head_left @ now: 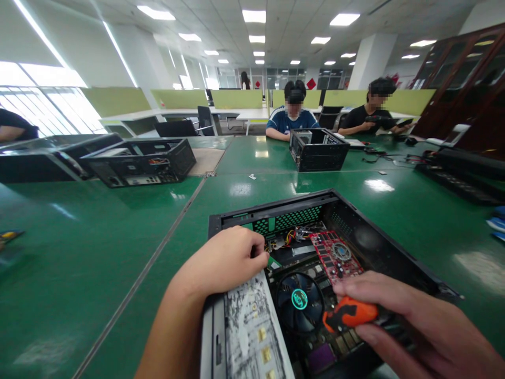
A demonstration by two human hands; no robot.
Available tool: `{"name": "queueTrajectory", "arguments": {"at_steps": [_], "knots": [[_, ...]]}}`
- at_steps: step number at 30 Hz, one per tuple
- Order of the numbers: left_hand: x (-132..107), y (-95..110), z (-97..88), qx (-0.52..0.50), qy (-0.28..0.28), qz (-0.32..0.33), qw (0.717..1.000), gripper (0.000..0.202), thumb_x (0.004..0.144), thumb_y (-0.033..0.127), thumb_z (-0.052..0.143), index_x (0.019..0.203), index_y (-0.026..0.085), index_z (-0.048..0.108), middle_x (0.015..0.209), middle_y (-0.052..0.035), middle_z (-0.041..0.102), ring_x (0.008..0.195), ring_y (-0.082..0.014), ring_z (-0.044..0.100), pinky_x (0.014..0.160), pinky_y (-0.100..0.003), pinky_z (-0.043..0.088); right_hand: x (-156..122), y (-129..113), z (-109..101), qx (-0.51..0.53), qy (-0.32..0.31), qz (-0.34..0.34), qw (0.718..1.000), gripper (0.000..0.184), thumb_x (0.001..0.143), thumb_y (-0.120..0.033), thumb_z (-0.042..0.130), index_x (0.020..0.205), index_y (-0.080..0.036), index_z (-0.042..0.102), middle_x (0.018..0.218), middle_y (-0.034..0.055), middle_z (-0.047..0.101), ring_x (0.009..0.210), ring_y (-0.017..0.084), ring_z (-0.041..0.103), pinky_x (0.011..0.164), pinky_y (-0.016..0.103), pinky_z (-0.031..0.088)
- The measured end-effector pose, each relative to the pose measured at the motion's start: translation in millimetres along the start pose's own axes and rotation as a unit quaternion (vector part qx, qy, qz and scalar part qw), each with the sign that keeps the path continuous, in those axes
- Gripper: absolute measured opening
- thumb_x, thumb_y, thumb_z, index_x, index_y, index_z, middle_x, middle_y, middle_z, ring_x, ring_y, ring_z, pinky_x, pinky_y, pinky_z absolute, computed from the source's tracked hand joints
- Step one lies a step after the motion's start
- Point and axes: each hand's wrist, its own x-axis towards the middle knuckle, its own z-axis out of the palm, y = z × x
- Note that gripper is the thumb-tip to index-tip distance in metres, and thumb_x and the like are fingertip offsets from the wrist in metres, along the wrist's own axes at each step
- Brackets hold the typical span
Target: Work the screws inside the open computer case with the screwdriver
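Observation:
An open black computer case [390, 260] lies on its side in front of me. My left hand [232, 258] rests over the silver drive bay [252, 326], fingers curled down beside a green circuit board [273, 262]; what they hold, if anything, is hidden. My right hand [398, 310] holds an orange and black screwdriver [351, 314] between thumb and fingers, above the case. Its fingertips are at the edge of a red circuit card [329, 255] with a small round fan. A black cooling fan [288, 310] sits between my hands, with coloured wires [291, 238] behind.
The green table [158, 221] has a seam on the left. Other computer cases [145, 163] stand at the far left, and another case [319, 150] sits before a person in blue [282, 123]. Cables [382, 155] and dark equipment [461, 173] lie on the right.

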Motion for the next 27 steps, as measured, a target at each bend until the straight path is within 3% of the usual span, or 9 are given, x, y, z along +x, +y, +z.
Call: {"name": "queueTrajectory", "arguments": {"at_steps": [7, 16, 27], "knots": [[0, -1, 1.7, -0.001, 0.007, 0.006, 1.000, 0.024, 0.085, 0.031, 0.053, 0.066, 0.020, 0.063, 0.064, 0.0013, 0.064, 0.058, -0.0125, 0.051, 0.056, -0.027, 0.031, 26, -19, 14, 0.051, -0.022, -0.025, 0.998, 0.032, 0.088, -0.012, 0.061, 0.117, -0.025, 0.063, 0.110, 0.0016, 0.080, 0.098, 0.017, 0.078, 0.090, 0.020, 0.060], [0, 1, -0.4, 0.000, 0.002, 0.004, 1.000, 0.024, 0.085, 0.030, 0.054, 0.066, 0.020, 0.064, 0.065, 0.0007, 0.066, 0.058, -0.0126, 0.053, 0.057, -0.027, 0.032, 31, -21, 22, 0.076, -0.029, -0.039, 0.996, 0.024, 0.095, -0.014, 0.054, 0.116, -0.024, 0.058, 0.110, -0.0011, 0.079, 0.101, 0.008, 0.075, 0.093, 0.010, 0.054], [-1, 1, -1.3, -0.005, 0.004, 0.006, 1.000, 0.024, 0.085, 0.031, 0.054, 0.066, 0.020, 0.064, 0.065, 0.0001, 0.066, 0.058, -0.0129, 0.052, 0.056, -0.028, 0.032, 33, -23, 20, 0.083, -0.042, -0.032, 0.995, 0.034, 0.090, -0.009, 0.056, 0.120, -0.024, 0.057, 0.116, 0.0011, 0.078, 0.106, 0.012, 0.074, 0.096, 0.016, 0.056]]}}
